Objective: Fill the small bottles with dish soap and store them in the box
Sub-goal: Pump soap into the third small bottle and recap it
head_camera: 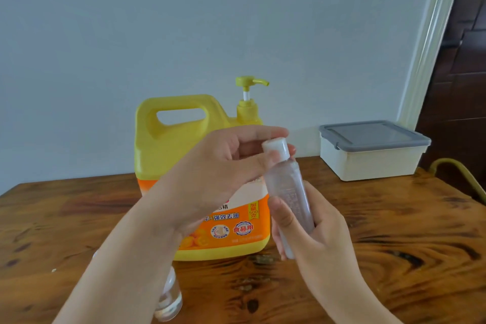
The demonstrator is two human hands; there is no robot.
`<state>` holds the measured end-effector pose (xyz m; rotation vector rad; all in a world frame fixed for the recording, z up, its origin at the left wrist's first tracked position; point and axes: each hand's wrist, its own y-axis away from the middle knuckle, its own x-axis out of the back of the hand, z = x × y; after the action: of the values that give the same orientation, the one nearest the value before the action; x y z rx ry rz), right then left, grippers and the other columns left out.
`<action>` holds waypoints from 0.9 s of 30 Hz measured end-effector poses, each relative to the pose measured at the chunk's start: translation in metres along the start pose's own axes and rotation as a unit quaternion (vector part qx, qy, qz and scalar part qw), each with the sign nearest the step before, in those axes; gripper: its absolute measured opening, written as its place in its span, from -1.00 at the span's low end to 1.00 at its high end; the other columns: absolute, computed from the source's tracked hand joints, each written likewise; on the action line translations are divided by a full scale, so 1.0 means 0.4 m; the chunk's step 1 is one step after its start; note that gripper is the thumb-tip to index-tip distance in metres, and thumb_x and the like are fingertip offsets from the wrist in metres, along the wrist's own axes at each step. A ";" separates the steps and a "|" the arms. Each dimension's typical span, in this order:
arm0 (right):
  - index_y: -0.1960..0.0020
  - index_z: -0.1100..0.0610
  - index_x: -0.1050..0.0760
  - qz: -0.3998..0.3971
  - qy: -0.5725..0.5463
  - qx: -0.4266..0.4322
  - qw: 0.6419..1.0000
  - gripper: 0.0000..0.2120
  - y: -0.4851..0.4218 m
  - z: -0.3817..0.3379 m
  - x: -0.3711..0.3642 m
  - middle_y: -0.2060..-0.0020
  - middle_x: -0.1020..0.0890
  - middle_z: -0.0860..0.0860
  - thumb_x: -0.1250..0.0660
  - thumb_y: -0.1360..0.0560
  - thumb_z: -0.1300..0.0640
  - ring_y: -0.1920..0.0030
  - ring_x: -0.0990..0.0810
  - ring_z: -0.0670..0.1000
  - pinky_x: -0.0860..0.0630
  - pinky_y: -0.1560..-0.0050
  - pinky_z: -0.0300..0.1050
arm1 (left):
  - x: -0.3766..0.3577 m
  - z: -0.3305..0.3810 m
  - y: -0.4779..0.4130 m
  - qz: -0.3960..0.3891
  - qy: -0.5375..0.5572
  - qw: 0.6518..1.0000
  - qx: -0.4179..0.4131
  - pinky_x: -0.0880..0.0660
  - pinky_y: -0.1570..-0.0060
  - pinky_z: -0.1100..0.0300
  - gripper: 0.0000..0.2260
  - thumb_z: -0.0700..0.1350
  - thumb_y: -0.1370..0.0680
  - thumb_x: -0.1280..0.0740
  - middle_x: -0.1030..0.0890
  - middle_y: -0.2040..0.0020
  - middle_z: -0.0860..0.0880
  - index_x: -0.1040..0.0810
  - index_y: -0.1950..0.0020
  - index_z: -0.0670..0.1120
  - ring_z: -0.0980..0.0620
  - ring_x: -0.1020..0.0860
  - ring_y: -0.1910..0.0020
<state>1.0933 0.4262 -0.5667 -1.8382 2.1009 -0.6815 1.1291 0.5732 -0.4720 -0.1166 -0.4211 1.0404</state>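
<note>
half hidden under the left forearm, at the near edge of the desk (407, 244), stands a second bottle (169, 302), small and clear. whether it has a cap or any soap in it i cannot tell.

the bottle (289, 200) being worked on is held above the desk, in front of the jug, its top tilted a little to the left. the right hand (318, 234) has its grip wrapped round the lower half. the left hand (218, 173) reaches across, its grip a pinch of thumb and fingertips on the white cap (276, 148), which sits on the neck. the body looks clear, with no tint of soap to be made out, so i judge it unfilled and the cap about to come off.

behind the hands the jug (168, 150) of dish soap stands on the desk, its pump (249, 84) raised with the spout pointing right. the box (368, 163) sits at the desk's far right, well apart from the hands, with its grey lid (373, 134) on.

the task seems near its start: no bottle is visibly filled, and what the box holds is hidden. uncapping, pumping, recapping, opening the box and storing both bottles appear to be left.

the jug's orange label reads 强效去油, with 食品用 in a round badge and 加量500克 on a yellow strip. the left hand covers most of the brand name.
</note>
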 end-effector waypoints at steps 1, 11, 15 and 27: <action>0.09 -0.11 -0.50 -0.003 0.010 0.005 1.000 -0.66 0.002 0.000 -0.003 0.41 -0.61 -0.07 -0.29 -0.36 -0.36 0.46 -0.57 -0.10 -0.49 0.47 -0.25 | 0.006 0.004 0.003 0.025 -0.045 0.999 -0.006 -0.58 -0.15 0.03 -0.72 -0.02 -0.51 -0.39 -0.72 0.00 0.02 -0.61 -0.23 0.04 0.06 -0.67 -0.04; 0.12 -0.11 -0.49 0.090 0.040 0.044 0.994 -0.65 0.002 0.011 0.003 0.36 -0.63 -0.06 -0.25 -0.39 -0.38 0.44 -0.59 -0.09 -0.50 0.49 -0.26 | 0.063 0.029 0.022 0.157 -0.200 0.967 -0.006 -0.49 0.28 0.26 -0.55 0.38 -0.32 -0.30 -0.69 0.29 0.09 -0.64 0.14 0.02 0.23 -0.57 0.37; 0.18 0.08 -0.48 0.140 0.007 0.031 0.990 -0.60 -0.018 0.038 0.030 0.44 -0.57 0.05 -0.26 -0.48 -0.27 0.47 -0.54 -0.06 -0.46 0.43 -0.30 | 0.005 -0.019 0.022 -0.112 -0.161 0.973 0.120 -0.51 0.26 0.22 -0.69 0.24 -0.50 -0.34 -0.73 0.13 0.01 -0.56 -0.04 0.04 0.11 -0.63 0.27; 0.14 0.20 -0.50 0.227 0.025 0.002 0.974 -0.56 -0.064 0.134 0.086 0.45 -0.57 0.05 -0.26 -0.53 -0.21 0.44 -0.58 0.00 -0.49 0.37 -0.31 | -0.198 -0.255 -0.020 -0.257 -0.251 0.905 0.227 -0.48 0.36 0.35 -0.64 0.15 -0.61 -0.22 -0.65 0.32 0.04 -0.61 -0.12 -0.11 0.20 -0.57 0.50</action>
<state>1.1358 0.3812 -0.5958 -1.2702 2.4253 -0.6143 1.1412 0.5120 -0.5853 0.6667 -0.6199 0.6072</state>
